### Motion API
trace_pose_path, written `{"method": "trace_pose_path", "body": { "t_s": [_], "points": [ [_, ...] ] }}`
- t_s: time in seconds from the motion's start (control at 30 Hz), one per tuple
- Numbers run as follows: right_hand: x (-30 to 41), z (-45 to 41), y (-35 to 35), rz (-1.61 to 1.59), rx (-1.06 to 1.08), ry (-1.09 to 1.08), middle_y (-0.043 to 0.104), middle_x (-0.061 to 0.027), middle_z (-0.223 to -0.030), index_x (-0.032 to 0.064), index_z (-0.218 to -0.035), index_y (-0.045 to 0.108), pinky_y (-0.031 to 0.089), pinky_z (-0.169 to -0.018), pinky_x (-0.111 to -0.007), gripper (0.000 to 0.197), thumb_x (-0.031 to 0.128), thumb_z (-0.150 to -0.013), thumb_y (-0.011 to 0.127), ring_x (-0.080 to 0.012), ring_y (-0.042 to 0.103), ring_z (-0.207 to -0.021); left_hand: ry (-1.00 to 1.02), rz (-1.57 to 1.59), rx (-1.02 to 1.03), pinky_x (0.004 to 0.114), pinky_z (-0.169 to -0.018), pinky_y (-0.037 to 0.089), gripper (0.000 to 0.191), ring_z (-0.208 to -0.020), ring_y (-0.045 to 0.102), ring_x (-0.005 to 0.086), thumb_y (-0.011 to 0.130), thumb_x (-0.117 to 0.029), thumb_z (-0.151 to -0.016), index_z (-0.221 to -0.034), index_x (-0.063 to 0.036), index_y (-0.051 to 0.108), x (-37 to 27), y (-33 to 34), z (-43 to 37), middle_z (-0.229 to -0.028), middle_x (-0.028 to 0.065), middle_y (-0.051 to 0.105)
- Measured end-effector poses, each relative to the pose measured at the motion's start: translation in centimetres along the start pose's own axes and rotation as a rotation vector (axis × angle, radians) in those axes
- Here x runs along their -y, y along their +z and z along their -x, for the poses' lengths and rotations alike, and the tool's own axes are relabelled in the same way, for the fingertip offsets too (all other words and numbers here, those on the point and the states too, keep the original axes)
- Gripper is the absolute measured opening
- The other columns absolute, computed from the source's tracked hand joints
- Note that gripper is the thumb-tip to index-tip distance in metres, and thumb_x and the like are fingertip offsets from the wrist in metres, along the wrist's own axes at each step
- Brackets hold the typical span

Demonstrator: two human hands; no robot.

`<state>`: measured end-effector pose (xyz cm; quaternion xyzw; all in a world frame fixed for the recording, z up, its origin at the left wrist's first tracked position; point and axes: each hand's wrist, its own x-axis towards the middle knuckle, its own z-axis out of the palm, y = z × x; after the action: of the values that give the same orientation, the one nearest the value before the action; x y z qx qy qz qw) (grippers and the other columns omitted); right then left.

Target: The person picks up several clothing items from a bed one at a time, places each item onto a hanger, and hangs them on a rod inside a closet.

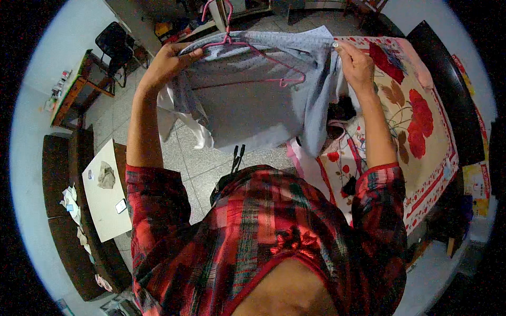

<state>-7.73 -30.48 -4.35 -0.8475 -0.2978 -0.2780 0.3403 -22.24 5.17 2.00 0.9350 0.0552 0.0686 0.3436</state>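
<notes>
A light blue-grey shirt [257, 106] with small dots hangs spread out in front of me. Its upper left edge is gripped in my left hand [180, 59], thumb on top, close to one arm of a pink clothes hanger [294, 71]. My right hand [355, 65] pinches the upper right edge beside a small white button [335, 45]. The hanger lies within the open shirt, its hook rising above the top edge. Its right end shows against the cloth, apart from my right hand. Cloth hides part of the hanger's left side.
To the right is a bed [431, 185] with a floral cover and a dark headboard [454, 91]. A low table [104, 217] on the left bears a phone [121, 206] and a crumpled cloth [106, 175]. Beyond are a brown sofa [63, 173], a wooden desk [75, 89] and a black chair [112, 43].
</notes>
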Motion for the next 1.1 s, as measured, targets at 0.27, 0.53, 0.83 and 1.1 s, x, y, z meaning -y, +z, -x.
{"method": "trace_pose_path", "body": {
  "t_s": [0.27, 0.53, 0.83, 1.1],
  "points": [
    [1.2, -1.4, 0.7, 0.021, -0.188, -0.176, 0.06, -0.0142, -0.085, 0.0057, -0.091, 0.06, 0.045, -0.066, -0.035, 0.019, 0.015, -0.08, 0.048, -0.0295, 0.058, -0.078, -0.068, 0.115, 0.047, 0.027, -0.06, 0.041, 0.039, -0.063, 0.052, 0.0106, 0.06, -0.039, -0.075, -0.08, -0.0008, 0.063, 2.8, 0.4, -0.2, -0.066, 0.0037, 0.058],
    [4.3, -1.2, 4.0, -0.062, -0.032, 0.024, 0.058, -0.0171, -0.078, 0.0067, -0.09, 0.056, 0.044, -0.061, -0.036, 0.016, 0.016, -0.082, 0.045, -0.0328, 0.057, -0.072, -0.146, 0.096, -0.112, 0.027, -0.061, 0.042, 0.038, -0.064, 0.053, 0.0121, 0.059, -0.038, -0.076, -0.086, -0.0017, 0.063, 3.9, 0.1, 0.0, -0.068, 0.0032, 0.059],
    [17.5, 4.0, 12.8, -0.387, 0.427, -0.383, 0.056, -0.0157, -0.092, -0.0002, -0.102, 0.051, 0.044, -0.077, -0.038, 0.029, 0.01, -0.076, 0.055, -0.0333, 0.053, -0.089, 0.003, 0.517, -0.255, 0.023, -0.062, 0.042, 0.022, -0.069, 0.053, 0.0091, 0.064, -0.019, -0.075, -0.09, -0.0024, 0.064, 9.0, -1.0, 0.8, -0.075, 0.002, 0.061],
    [18.1, -3.8, 10.0, -0.197, 0.031, -0.338, 0.057, -0.0117, -0.08, 0.0013, -0.084, 0.058, 0.047, -0.061, -0.031, 0.01, 0.006, -0.075, 0.056, -0.024, 0.058, -0.071, 0.064, 0.532, -0.24, 0.022, -0.062, 0.042, 0.022, -0.069, 0.052, 0.0081, 0.065, -0.015, -0.074, -0.092, -0.0033, 0.064, 11.7, -3.8, -0.4, -0.075, 0.001, 0.062]
  ]
}}
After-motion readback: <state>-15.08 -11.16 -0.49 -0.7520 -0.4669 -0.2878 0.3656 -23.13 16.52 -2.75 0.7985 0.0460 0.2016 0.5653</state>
